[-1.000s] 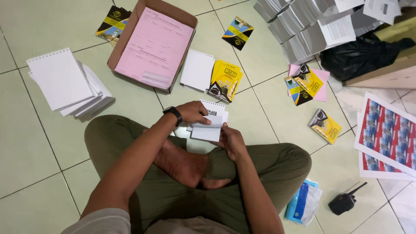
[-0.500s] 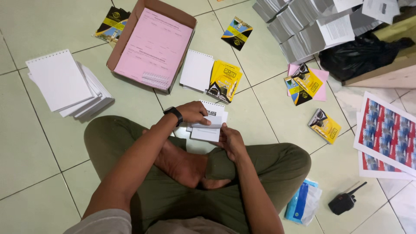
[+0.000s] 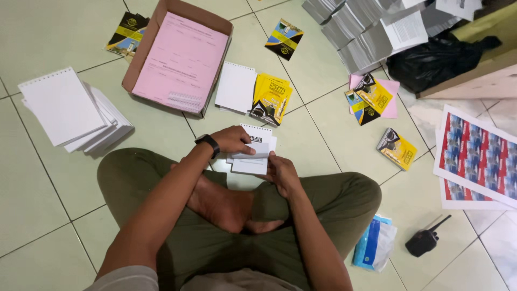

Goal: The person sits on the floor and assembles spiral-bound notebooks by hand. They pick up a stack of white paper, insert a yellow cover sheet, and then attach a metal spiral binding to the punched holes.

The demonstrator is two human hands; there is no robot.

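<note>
White loose sheets (image 3: pixel 250 161) sit pinched between the left hand (image 3: pixel 232 140) and right hand (image 3: pixel 280 171), just above the crossed legs. Gripped only at the edges, they could slide and fan apart. Pale green floor tiles (image 3: pixel 48 215) carry spiral pads (image 3: pixel 64 105), yellow covers (image 3: pixel 271 97) and a cardboard box (image 3: pixel 141 54).

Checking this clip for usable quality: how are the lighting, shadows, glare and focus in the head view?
Head view: even, soft indoor light; only faint shadows beside the white spiral pads and under the left hand; mild sheen on the floor tiles, no harsh glare; both hands, right hand included, and the small white booklet look sharp; slight wide-angle stretch at the edges.
</note>
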